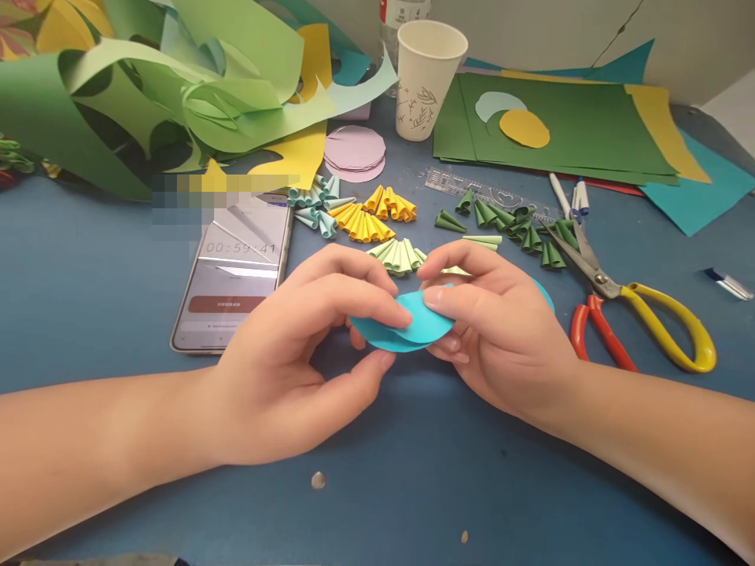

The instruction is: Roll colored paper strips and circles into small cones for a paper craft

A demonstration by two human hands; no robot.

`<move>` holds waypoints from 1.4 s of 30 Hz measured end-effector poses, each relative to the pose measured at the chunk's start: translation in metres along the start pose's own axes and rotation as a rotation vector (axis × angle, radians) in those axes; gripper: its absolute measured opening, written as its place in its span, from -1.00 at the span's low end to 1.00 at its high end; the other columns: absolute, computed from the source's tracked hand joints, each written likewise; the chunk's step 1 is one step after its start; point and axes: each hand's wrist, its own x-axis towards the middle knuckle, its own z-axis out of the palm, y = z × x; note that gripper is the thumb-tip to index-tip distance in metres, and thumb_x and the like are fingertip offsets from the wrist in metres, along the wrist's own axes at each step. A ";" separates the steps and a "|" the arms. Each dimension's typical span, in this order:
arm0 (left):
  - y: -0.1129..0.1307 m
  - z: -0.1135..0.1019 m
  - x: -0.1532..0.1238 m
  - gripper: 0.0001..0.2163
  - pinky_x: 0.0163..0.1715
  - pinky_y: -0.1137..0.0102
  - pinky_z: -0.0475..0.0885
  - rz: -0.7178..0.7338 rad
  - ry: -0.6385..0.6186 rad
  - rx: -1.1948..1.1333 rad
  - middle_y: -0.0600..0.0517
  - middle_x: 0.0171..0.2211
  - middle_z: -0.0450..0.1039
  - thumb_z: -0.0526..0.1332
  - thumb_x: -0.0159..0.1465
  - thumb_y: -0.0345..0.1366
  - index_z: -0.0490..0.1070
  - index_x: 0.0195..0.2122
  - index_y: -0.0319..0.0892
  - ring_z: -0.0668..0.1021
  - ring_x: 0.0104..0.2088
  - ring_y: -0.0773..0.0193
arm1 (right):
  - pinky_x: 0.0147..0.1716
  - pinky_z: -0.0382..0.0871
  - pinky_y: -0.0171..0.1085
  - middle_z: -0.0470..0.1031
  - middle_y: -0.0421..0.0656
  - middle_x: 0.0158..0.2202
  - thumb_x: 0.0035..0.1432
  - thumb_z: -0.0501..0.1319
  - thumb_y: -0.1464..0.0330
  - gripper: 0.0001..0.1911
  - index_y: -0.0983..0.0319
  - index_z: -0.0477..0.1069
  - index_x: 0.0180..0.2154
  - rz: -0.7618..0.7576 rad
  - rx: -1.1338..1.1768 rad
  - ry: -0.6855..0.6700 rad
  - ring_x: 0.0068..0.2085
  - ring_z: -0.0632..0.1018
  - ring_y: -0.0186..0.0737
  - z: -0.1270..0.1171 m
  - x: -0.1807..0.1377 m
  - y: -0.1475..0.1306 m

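Note:
A blue paper circle [406,326], curled so one part overlaps another, is held between my two hands over the table. My left hand [307,338] pinches its left side, a finger on top and the thumb at the lower edge. With thumb above and fingers beneath, my right hand [495,330] grips the right side. More blue paper [543,295] peeks out behind the right hand. Just beyond lie small rolled paper cones: light green cones [401,255], yellow cones [362,220], pale blue cones [318,208] and dark green cones [507,220].
Scissors [602,283] with red and yellow handles lie at the right, near a clear ruler [489,192] and pens [581,196]. A phone [236,275] sits at the left. Behind stand a paper cup [428,86], lilac circles [354,149], green sheets [566,118] and paper scraps [236,102].

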 end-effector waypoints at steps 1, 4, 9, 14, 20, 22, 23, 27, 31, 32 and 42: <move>0.000 0.000 0.000 -0.74 -0.14 0.28 0.68 0.025 0.001 0.039 -0.07 -0.07 0.58 0.43 0.29 -0.47 0.58 -0.04 -0.04 0.64 -0.01 0.13 | -0.61 0.08 -0.38 0.31 -0.37 -0.60 0.10 0.46 0.36 -0.76 0.14 0.42 -0.25 0.014 0.002 0.001 -0.60 0.30 -0.40 0.000 0.001 -0.001; 0.001 0.000 0.002 -0.78 -0.17 0.31 0.68 0.067 0.022 0.084 -0.04 -0.12 0.61 0.42 0.31 -0.49 0.58 -0.08 -0.06 0.67 -0.10 0.19 | -0.63 0.06 -0.39 0.31 -0.37 -0.61 0.09 0.45 0.37 -0.77 0.15 0.42 -0.27 0.042 0.001 -0.002 -0.62 0.30 -0.40 0.001 0.002 -0.003; 0.003 -0.001 0.004 -0.85 -0.23 0.36 0.69 0.067 0.057 0.125 -0.01 -0.17 0.66 0.43 0.33 -0.47 0.60 -0.15 -0.08 0.70 -0.17 0.23 | -0.64 0.08 -0.38 0.34 -0.35 -0.62 0.08 0.45 0.39 -0.79 0.17 0.43 -0.29 0.073 -0.015 0.001 -0.63 0.32 -0.40 0.002 0.002 -0.005; 0.004 -0.001 0.003 -0.86 -0.26 0.39 0.68 0.058 0.064 0.148 0.00 -0.17 0.67 0.44 0.33 -0.47 0.62 -0.17 -0.07 0.71 -0.20 0.26 | -0.64 0.09 -0.38 0.35 -0.34 -0.61 0.07 0.48 0.37 -0.76 0.18 0.43 -0.31 0.087 -0.039 0.005 -0.63 0.33 -0.40 0.003 0.002 -0.006; 0.006 0.001 0.002 -0.91 -0.27 0.32 0.68 -0.064 0.099 0.054 -0.03 -0.18 0.65 0.48 0.31 -0.37 0.66 -0.21 -0.04 0.69 -0.21 0.20 | -0.66 0.10 -0.38 0.34 -0.34 -0.61 0.07 0.50 0.37 -0.75 0.18 0.43 -0.33 0.093 -0.047 0.005 -0.64 0.33 -0.40 0.003 0.002 -0.008; 0.007 0.001 0.002 -0.94 -0.28 0.31 0.68 -0.111 0.102 0.044 -0.04 -0.20 0.64 0.48 0.30 -0.33 0.66 -0.23 -0.04 0.68 -0.22 0.18 | -0.66 0.10 -0.37 0.34 -0.34 -0.61 0.08 0.50 0.36 -0.75 0.18 0.43 -0.34 0.094 -0.049 0.000 -0.64 0.33 -0.39 0.003 0.003 -0.008; 0.008 0.001 0.002 -0.95 -0.29 0.30 0.68 -0.124 0.100 0.050 -0.05 -0.21 0.64 0.48 0.30 -0.31 0.66 -0.24 -0.04 0.68 -0.22 0.17 | -0.67 0.10 -0.37 0.35 -0.33 -0.61 0.08 0.50 0.35 -0.75 0.17 0.44 -0.34 0.095 -0.052 -0.002 -0.64 0.33 -0.39 0.003 0.003 -0.008; 0.008 0.000 0.003 -0.97 -0.31 0.31 0.68 -0.136 0.089 0.084 -0.06 -0.22 0.64 0.47 0.31 -0.27 0.66 -0.26 -0.04 0.67 -0.23 0.17 | -0.67 0.11 -0.37 0.35 -0.33 -0.61 0.08 0.51 0.34 -0.75 0.17 0.44 -0.34 0.094 -0.058 -0.007 -0.63 0.34 -0.38 0.003 0.003 -0.008; 0.008 -0.001 0.003 -0.98 -0.32 0.33 0.66 -0.121 0.077 0.092 -0.05 -0.21 0.64 0.46 0.31 -0.29 0.67 -0.27 -0.04 0.65 -0.25 0.20 | -0.67 0.10 -0.37 0.35 -0.32 -0.61 0.08 0.50 0.35 -0.75 0.17 0.44 -0.34 0.092 -0.054 -0.009 -0.64 0.34 -0.38 0.002 0.003 -0.007; 0.009 -0.001 0.003 -0.98 -0.33 0.33 0.66 -0.119 0.074 0.093 -0.05 -0.21 0.64 0.46 0.31 -0.29 0.67 -0.28 -0.04 0.65 -0.26 0.20 | -0.67 0.10 -0.37 0.35 -0.32 -0.61 0.08 0.51 0.34 -0.75 0.17 0.44 -0.34 0.091 -0.056 -0.009 -0.64 0.33 -0.38 0.002 0.003 -0.008; 0.002 -0.001 0.001 -0.82 -0.31 0.29 0.70 -0.203 0.080 -0.019 -0.15 -0.04 0.57 0.59 0.18 -0.17 0.67 -0.28 -0.06 0.64 0.02 0.00 | -0.59 0.23 -0.30 0.33 -0.31 -0.52 0.18 0.48 0.31 -0.79 0.14 0.46 -0.30 -0.085 -0.126 0.049 -0.56 0.33 -0.36 0.002 -0.003 0.001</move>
